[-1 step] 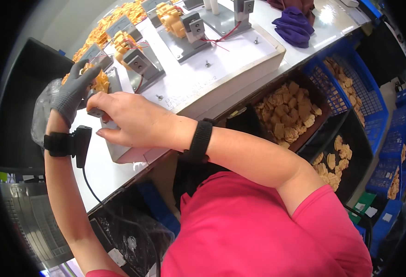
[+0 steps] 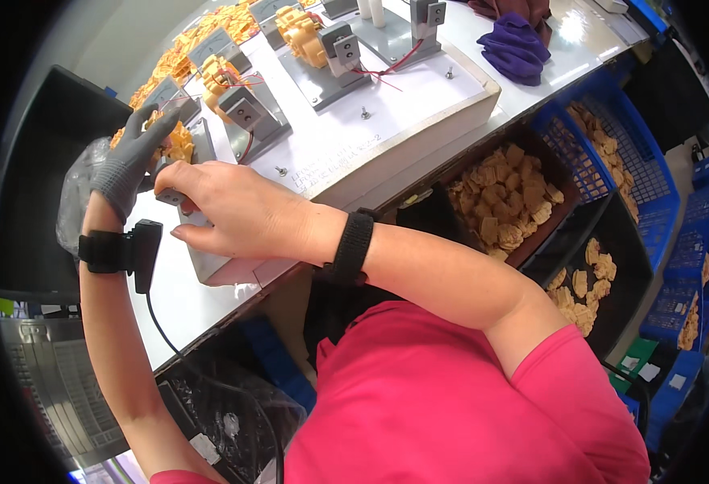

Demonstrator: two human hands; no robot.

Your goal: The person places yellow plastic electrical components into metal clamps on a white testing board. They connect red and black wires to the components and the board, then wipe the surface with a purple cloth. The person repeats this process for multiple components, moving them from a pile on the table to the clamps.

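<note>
Yellow part (image 2: 180, 147) near edge of board (image 2: 419, 125)

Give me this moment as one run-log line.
left hand: gloved, at yellow part | right hand: bare, fingers on grey block | on table: white board, purple cloth

White board (image 2: 423, 113), front strip: low pass, toggle switches (image 2: 365, 114) stick up
Rear: gray fixtures (image 2: 344, 50), red wires (image 2: 404, 59) block
Left: plastic bag (image 2: 79, 198), black bin (image 2: 32, 185)
</note>
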